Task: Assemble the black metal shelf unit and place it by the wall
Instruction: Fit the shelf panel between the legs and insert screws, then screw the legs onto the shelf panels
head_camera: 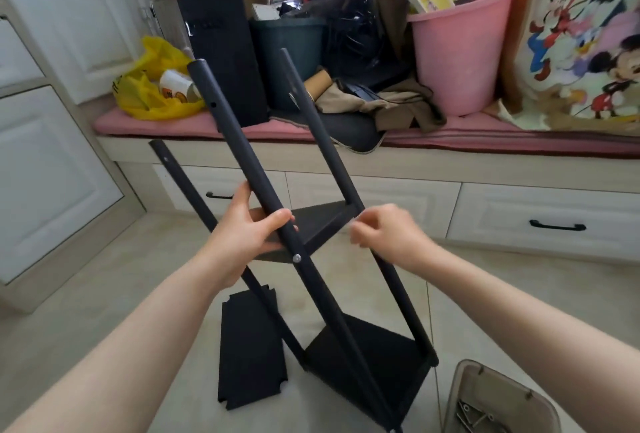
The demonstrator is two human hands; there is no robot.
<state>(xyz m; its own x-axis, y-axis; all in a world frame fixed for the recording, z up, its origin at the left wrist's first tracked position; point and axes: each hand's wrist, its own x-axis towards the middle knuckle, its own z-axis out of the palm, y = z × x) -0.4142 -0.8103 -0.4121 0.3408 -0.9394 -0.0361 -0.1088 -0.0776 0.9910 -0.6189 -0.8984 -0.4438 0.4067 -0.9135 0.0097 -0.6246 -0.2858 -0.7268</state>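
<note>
Pale floor tiles (104,259) run up to a low counter (415,162) with drawers beneath and a pink cushion (485,134) on top. It is crowded with a black computer tower (221,51), a yellow plastic bag (152,86), a dark bin (291,51), a pink bucket (460,51) and a cartoon-print bag (585,51).

In front of it the black shelf unit (327,311) stands tilted on the floor, its poles leaning toward the counter, with a bottom shelf (374,353) and a middle shelf (322,221) fitted. The left hand (249,228) grips the nearest pole (239,145) just above a silver screw (296,257), thumb across the front and fingers wrapped behind. The right hand (384,235) is blurred, fingers curled, at the right pole (322,127) by the middle shelf's corner; whether it pinches anything I cannot tell. The hands are apart, with the middle shelf between them.

A loose black shelf panel (249,346) lies flat on the tiles just left of the unit, its corner crossed by a third pole (183,183). A grey tray (495,384) holding small metal hardware sits at the lower right.
</note>
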